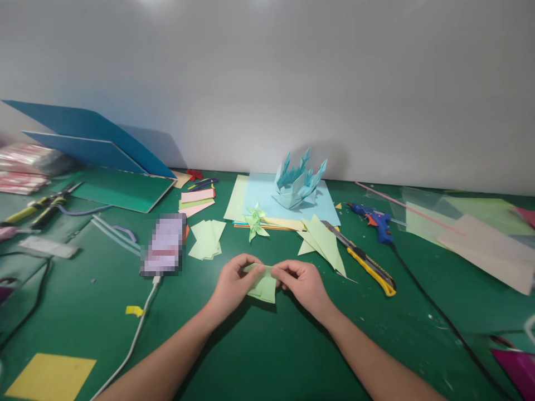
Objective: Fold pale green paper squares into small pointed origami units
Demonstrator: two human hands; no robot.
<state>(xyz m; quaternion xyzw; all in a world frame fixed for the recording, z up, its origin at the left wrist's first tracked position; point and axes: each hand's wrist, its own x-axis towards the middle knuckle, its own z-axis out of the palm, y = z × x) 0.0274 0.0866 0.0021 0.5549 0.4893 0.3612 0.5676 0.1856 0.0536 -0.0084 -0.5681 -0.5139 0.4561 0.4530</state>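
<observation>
Small light green paper pieces [263, 287] hang between my two hands over the green table. My left hand [236, 284] pinches them near the top, its thumb in front and its fingers behind. At the upper right corner, my right hand [303, 284] grips the same paper between thumb and curled fingers. How many layers there are cannot be made out. Beyond my hands lies a folded green paper flower [256, 221]. A pile of pale green paper squares [207, 239] is to its left, and green paper scraps [326, 242] are to its right.
A blue folded-paper piece [296, 181] stands on coloured sheets [254, 186] near the wall. Right of my hands lie a yellow utility knife [368, 267] and a blue glue gun [378, 223] with a trailing cord. A phone [164, 245] on a white cable [140, 334] lies left.
</observation>
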